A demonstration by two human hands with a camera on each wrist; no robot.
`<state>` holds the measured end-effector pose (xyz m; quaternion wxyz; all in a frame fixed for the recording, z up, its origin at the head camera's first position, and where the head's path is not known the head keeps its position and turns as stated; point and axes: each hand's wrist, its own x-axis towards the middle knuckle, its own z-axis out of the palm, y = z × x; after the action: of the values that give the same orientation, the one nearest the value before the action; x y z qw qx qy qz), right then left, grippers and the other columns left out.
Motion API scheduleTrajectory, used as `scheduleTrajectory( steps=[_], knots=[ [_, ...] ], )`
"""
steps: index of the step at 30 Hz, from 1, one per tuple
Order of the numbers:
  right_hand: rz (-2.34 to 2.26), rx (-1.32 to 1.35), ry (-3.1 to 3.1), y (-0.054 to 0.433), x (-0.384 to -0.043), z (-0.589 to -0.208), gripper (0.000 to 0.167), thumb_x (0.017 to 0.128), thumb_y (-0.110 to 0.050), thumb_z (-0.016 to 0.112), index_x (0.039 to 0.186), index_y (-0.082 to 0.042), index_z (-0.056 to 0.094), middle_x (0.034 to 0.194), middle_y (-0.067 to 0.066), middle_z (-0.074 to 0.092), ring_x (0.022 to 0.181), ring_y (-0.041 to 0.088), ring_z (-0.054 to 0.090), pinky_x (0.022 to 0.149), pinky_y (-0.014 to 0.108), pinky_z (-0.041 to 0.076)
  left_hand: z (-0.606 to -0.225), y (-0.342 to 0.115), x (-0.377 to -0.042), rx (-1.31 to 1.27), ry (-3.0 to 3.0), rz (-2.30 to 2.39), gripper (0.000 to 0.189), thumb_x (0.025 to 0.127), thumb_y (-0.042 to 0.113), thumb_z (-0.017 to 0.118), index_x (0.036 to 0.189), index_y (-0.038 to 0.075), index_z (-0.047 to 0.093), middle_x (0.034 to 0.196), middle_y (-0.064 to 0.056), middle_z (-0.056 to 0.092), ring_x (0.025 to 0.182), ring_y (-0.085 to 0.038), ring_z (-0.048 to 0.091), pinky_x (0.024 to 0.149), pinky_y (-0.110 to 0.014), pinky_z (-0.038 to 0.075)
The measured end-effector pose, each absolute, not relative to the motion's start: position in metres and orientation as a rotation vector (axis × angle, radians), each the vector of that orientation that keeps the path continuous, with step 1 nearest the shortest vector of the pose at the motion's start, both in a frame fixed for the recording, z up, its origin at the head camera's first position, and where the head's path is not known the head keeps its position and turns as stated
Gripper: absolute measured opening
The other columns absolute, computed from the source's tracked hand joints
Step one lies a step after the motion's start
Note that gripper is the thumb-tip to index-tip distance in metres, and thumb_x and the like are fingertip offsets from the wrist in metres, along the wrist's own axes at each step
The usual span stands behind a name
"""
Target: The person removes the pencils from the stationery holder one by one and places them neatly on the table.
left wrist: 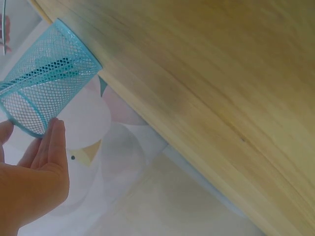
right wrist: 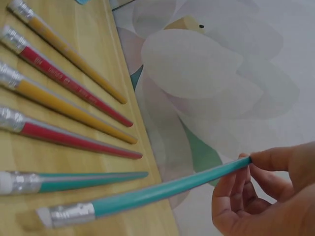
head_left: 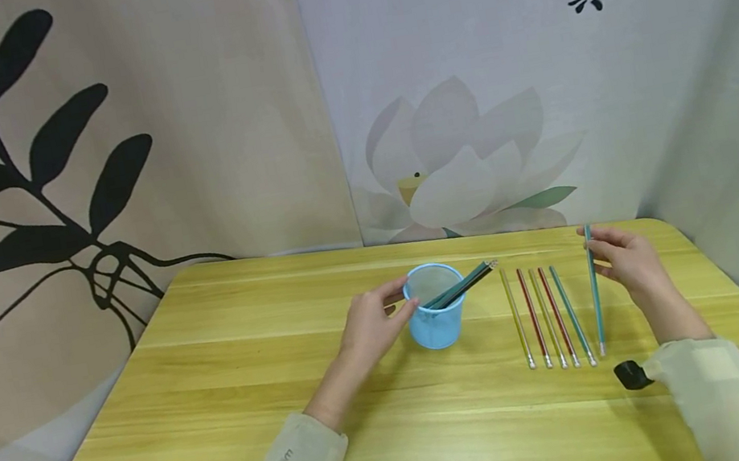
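Note:
A light-blue mesh pencil cup point(head_left: 437, 329) stands upright on the table, with a few dark and teal pencils point(head_left: 460, 287) leaning over its right rim. My left hand point(head_left: 374, 323) holds the cup near its rim from the left, thumb towards the front and fingers behind. Over at the right, my right hand point(head_left: 627, 261) pinches a teal pencil point(right wrist: 167, 189) near its far end between thumb and fingers. That pencil's white eraser end points down towards the table and towards me. Left of it lies a row of yellow, red and teal pencils point(right wrist: 78, 137), eraser ends towards me.
The wooden table point(head_left: 225, 418) runs back to a curtain point(head_left: 234, 122) printed with leaves and a lotus. A black object point(head_left: 633, 375) sits by the right sleeve cuff. The table's right edge lies just beyond the right arm.

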<state>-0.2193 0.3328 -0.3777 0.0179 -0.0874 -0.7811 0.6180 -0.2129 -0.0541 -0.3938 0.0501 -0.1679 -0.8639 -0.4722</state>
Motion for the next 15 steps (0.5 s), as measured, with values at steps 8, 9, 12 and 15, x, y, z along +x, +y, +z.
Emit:
scheduleTrajectory(
  steps=[8,9,12,15],
  knots=[
    [1.794,-0.302,-2.529,0.337,-0.224,-0.391,0.035,0.105,-0.024,0.050,0.138,-0.012,0.055,0.094,-0.024,0.056,0.087,-0.006,0.057,0.074,0.013,0.058,-0.393,-0.054,-0.213,-0.513,-2.632,-1.439,0.043,0.095,0.020,0.069,0.132,0.000,0.062,0.121,-0.019,0.071,0.112,-0.034,0.070,0.094,-0.043,0.060],
    [1.788,-0.307,-2.530,0.338,-0.224,-0.392,0.033,0.105,-0.024,0.050,0.135,-0.012,0.056,0.093,-0.024,0.056,0.087,-0.006,0.057,0.074,0.013,0.058,-0.393,-0.054,-0.213,-0.513,-2.632,-1.440,0.043,0.095,0.020,0.069,0.132,0.000,0.062,0.121,-0.019,0.071,0.112,-0.035,0.070,0.094,-0.043,0.060],
    [1.782,-0.310,-2.535,0.340,-0.226,-0.396,0.033,0.105,-0.022,0.050,0.133,-0.006,0.053,0.090,-0.024,0.057,0.084,-0.006,0.058,0.074,0.014,0.059,-0.393,-0.054,-0.213,-0.514,-2.631,-1.443,0.044,0.095,0.020,0.070,0.133,0.000,0.062,0.121,-0.019,0.071,0.112,-0.034,0.070,0.093,-0.043,0.060],
    [1.804,-0.309,-2.532,0.342,-0.227,-0.399,0.039,0.104,-0.020,0.051,0.136,0.001,0.049,0.087,-0.025,0.059,0.082,-0.006,0.058,0.073,0.014,0.059,-0.393,-0.054,-0.212,-0.512,-2.631,-1.440,0.044,0.095,0.020,0.070,0.133,0.000,0.062,0.120,-0.019,0.071,0.111,-0.034,0.070,0.093,-0.042,0.060]
  ],
)
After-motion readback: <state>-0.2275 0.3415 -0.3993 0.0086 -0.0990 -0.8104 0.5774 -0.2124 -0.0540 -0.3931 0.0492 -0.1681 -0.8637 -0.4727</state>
